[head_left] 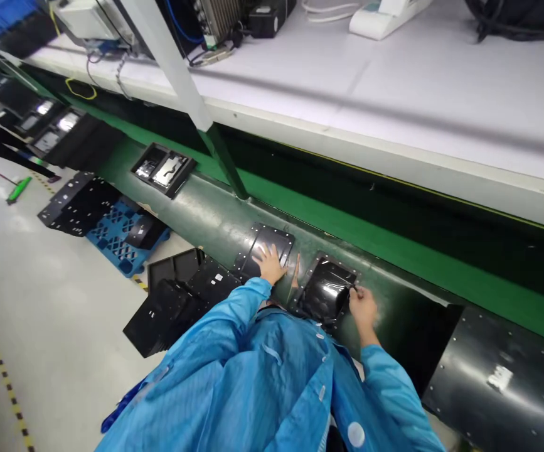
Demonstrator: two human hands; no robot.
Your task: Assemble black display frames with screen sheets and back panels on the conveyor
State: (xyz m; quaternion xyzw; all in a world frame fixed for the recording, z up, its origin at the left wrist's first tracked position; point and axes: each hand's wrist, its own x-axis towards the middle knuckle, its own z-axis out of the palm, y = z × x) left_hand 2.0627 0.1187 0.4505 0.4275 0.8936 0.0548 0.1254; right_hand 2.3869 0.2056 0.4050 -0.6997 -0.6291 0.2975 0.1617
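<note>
My left hand (270, 263) lies with its fingers spread on a black panel (253, 242) with small light dots along its edges. My right hand (362, 306) is closed, its fingertips pinched at the right edge of a glossy black sheet or film (330, 290) over a second dotted black panel (313, 267). Both panels rest on the green work surface (210, 210). Between them lies a thin brownish strip (295, 271).
Stacked black trays (213, 280) stand to the left, near a blue pallet (123, 235). A large black panel (502, 376) lies at the right. A white shelf (394, 94) on a post (224, 160) runs ahead. Another person's legs (10, 145) show at far left.
</note>
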